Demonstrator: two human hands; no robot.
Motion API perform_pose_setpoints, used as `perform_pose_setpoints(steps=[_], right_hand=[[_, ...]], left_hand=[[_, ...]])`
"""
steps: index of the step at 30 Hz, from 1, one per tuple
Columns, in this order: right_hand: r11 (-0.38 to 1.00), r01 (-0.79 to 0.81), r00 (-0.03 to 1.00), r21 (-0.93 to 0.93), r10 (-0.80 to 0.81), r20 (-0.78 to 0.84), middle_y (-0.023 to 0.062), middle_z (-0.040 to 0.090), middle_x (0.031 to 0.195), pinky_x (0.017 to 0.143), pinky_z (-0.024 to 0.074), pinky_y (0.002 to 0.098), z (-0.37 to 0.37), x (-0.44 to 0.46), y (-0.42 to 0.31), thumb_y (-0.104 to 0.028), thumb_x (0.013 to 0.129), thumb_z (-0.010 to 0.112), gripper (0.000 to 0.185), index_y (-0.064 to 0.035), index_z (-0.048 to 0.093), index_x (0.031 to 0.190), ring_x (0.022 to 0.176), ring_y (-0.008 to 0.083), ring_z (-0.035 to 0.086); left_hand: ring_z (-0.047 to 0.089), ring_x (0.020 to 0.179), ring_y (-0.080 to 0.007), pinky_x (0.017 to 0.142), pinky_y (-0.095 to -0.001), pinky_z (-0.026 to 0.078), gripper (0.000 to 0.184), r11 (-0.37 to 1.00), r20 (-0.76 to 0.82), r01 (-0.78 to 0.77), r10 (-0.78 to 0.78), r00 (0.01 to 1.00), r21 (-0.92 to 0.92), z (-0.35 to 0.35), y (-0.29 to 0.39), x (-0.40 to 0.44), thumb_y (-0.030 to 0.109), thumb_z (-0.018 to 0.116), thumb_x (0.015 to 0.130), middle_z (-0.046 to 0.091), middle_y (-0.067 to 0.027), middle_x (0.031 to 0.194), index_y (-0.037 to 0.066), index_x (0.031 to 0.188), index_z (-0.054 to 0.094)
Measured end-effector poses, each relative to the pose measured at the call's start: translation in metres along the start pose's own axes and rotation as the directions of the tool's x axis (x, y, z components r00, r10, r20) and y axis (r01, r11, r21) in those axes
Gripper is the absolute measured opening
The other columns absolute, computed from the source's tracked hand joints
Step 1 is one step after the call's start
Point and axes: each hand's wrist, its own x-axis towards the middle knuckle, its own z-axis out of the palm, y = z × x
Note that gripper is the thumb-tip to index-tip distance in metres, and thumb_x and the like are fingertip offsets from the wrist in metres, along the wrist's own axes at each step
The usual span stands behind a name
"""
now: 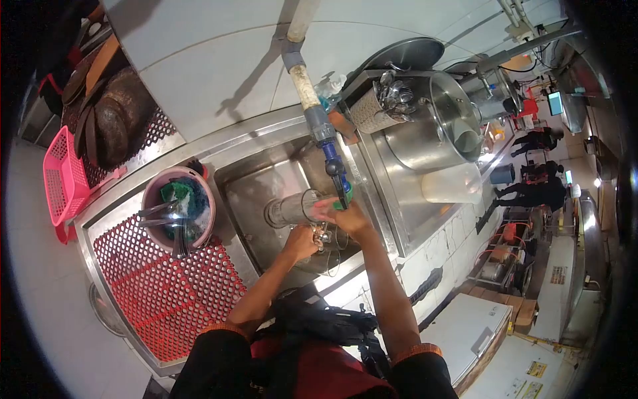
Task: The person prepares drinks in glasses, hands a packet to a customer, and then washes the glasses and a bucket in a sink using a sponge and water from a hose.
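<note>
My left hand (302, 243) is closed around a clear drinking glass (333, 263) over the near side of the steel sink (229, 183). Just beyond, my right hand (348, 220) is bent under the blue tap (333, 166), its fingers curled. A green patch (349, 194) shows beside those fingers; whether it is a scrubbing pad in the hand, I cannot tell. A tall clear glass vessel (290, 210) lies tilted in the sink, its open end close to my right fingers.
Left of the sink, a pink bucket (211, 211) with scrubbers and utensils stands by a red perforated mat (159, 292). A pink basket (65, 176) is farther left. A cutlery holder (372, 113) and large steel pot (415, 143) stand right. Other people (541, 186) are in the background.
</note>
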Motion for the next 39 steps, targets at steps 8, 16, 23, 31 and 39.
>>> perform_pose_setpoints(steps=[8,16,23,31,39], right_hand=[[0.974,0.061,0.996,0.216,-0.074,0.05,0.0224,0.056,0.107,0.09,0.0488,0.0375,0.001,0.002,0.019,0.013,0.081,0.043,0.029,0.0115,0.048,0.11,0.099,0.03,0.059],[0.991,0.131,0.978,0.036,-0.123,-0.17,0.0139,0.06,0.099,0.079,0.0522,0.0274,-0.002,-0.011,0.011,0.01,0.079,0.046,0.023,0.0086,0.057,0.098,0.085,0.0193,0.062],[0.964,0.171,0.958,-0.206,-0.211,-0.194,0.0119,0.062,0.088,0.071,0.0506,0.0255,-0.007,-0.006,0.028,0.007,0.079,0.045,0.022,0.0072,0.06,0.095,0.08,0.0166,0.063],[0.94,0.173,0.947,-0.294,-0.241,-0.214,0.0117,0.063,0.087,0.064,0.0476,0.0234,-0.018,-0.01,0.037,0.005,0.082,0.041,0.023,0.0053,0.06,0.095,0.08,0.0148,0.062],[0.836,0.31,0.86,-0.453,-0.449,-0.24,0.0135,0.062,0.085,0.068,0.0469,0.0271,-0.01,-0.028,0.034,0.008,0.079,0.045,0.021,0.0034,0.059,0.095,0.079,0.0207,0.061]], left_hand=[[0.059,0.062,-0.0334,0.059,-0.0387,0.048,0.025,0.963,0.117,-0.194,0.173,0.978,0.19,-0.007,-0.009,-0.002,0.006,0.057,0.061,0.06,-0.0198,0.069,-0.002,0.085,0.061],[0.053,0.053,-0.0244,0.052,-0.0344,0.043,0.01,0.886,-0.071,-0.121,0.1,0.992,-0.447,0.018,-0.035,-0.012,0.001,0.059,0.064,0.055,-0.0138,0.061,-0.002,0.073,0.055],[0.044,0.06,-0.0077,0.053,-0.0254,0.039,0.017,0.746,-0.17,-0.015,-0.132,0.977,-0.666,0.03,-0.034,-0.027,-0.006,0.059,0.068,0.047,0.0026,0.064,0.003,0.067,0.045],[0.045,0.064,-0.0073,0.057,-0.0243,0.038,0.017,0.792,-0.329,-0.05,-0.194,0.924,-0.609,0.022,-0.032,-0.017,-0.009,0.054,0.071,0.047,0.0027,0.067,0.006,0.071,0.046],[0.044,0.066,-0.0085,0.059,-0.0234,0.037,0.013,0.838,-0.497,-0.051,-0.272,0.824,-0.544,0.007,-0.027,0.009,-0.005,0.054,0.073,0.046,0.0007,0.069,0.005,0.071,0.046]])
